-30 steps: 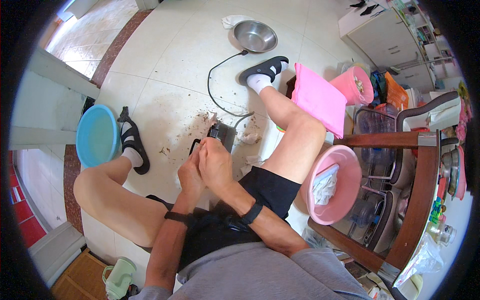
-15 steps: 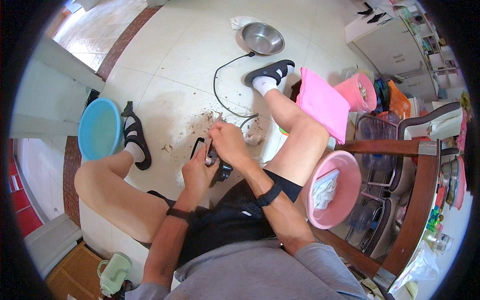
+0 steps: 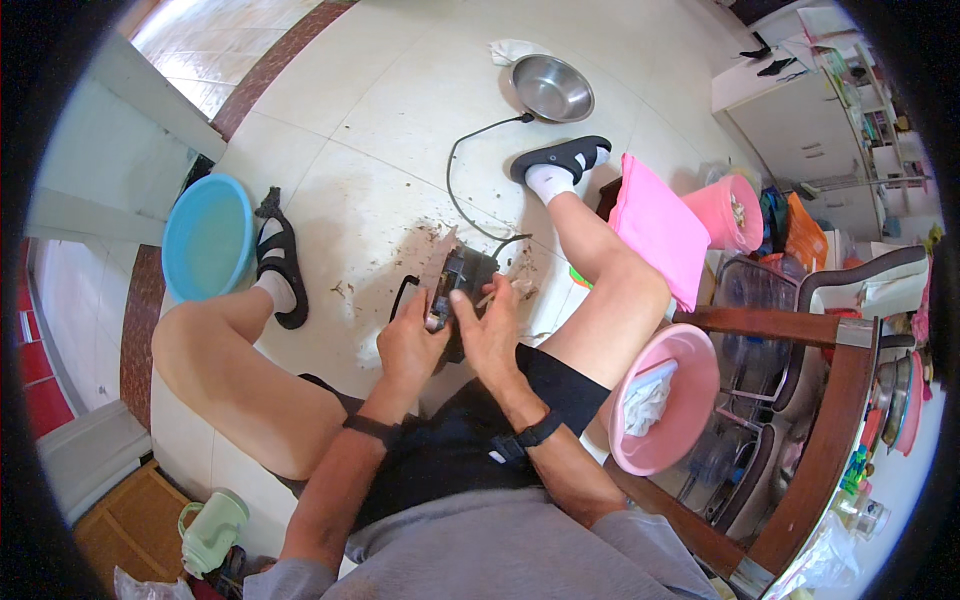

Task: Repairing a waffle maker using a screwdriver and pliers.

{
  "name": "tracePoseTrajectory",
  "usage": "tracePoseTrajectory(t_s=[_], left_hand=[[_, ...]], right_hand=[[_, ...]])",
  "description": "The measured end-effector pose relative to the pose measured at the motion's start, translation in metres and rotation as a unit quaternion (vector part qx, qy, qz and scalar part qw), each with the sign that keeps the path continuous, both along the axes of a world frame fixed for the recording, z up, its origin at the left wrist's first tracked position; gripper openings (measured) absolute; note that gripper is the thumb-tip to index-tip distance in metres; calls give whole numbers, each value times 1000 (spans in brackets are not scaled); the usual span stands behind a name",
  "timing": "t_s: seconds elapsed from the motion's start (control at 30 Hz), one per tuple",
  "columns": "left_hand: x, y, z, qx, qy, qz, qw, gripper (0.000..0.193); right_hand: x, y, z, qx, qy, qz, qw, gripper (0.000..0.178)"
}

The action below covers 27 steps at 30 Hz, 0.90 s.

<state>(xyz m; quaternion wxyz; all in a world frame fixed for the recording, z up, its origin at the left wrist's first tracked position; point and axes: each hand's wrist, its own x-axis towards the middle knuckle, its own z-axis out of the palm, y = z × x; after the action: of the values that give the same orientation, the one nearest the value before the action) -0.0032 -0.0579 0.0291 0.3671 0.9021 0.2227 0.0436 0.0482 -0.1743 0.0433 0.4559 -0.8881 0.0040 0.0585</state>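
Between my knees, a dark boxy appliance rests low over the floor. A flat, pale plate-like part stands along its left side, and metal parts show in the gap. My left hand grips the near left end of the appliance, by a black loop handle. At its right side is my right hand, thumb stretched toward the gap and apart from the fingers. Something thin and pale shows by those fingertips, too small to name. A black cord curves over the floor, its near end beside the appliance.
Brown crumbs lie scattered around the appliance. A blue basin with water stands left, a steel bowl ahead. On the right are a pink cushion, a pink basin holding white cloth, and a wooden table frame.
My right hand has drawn back from the far end of the appliance to its right side, and its fingers have spread. More of the appliance shows. The whole view has shifted slightly.
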Motion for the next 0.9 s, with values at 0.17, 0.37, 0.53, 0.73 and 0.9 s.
tracePoseTrajectory(t_s=[0.17,0.37,0.53,0.73,0.9], left_hand=[[-8,-5,3,-22,-2,-1,1000,35],[-10,-6,1,-152,-40,-71,985,62],[-4,26,-53,-298,60,72,950,58],[0,74,-119,-329,271,111,898,48],[-11,77,-171,-301,302,144,893,47]], right_hand=[[2,26,15,-67,-7,21,998,97],[24,3,0,-62,-9,38,997,95],[49,-13,0,-51,42,67,996,91],[88,-33,-16,-36,65,107,991,91],[114,-20,-12,4,127,144,981,91]])
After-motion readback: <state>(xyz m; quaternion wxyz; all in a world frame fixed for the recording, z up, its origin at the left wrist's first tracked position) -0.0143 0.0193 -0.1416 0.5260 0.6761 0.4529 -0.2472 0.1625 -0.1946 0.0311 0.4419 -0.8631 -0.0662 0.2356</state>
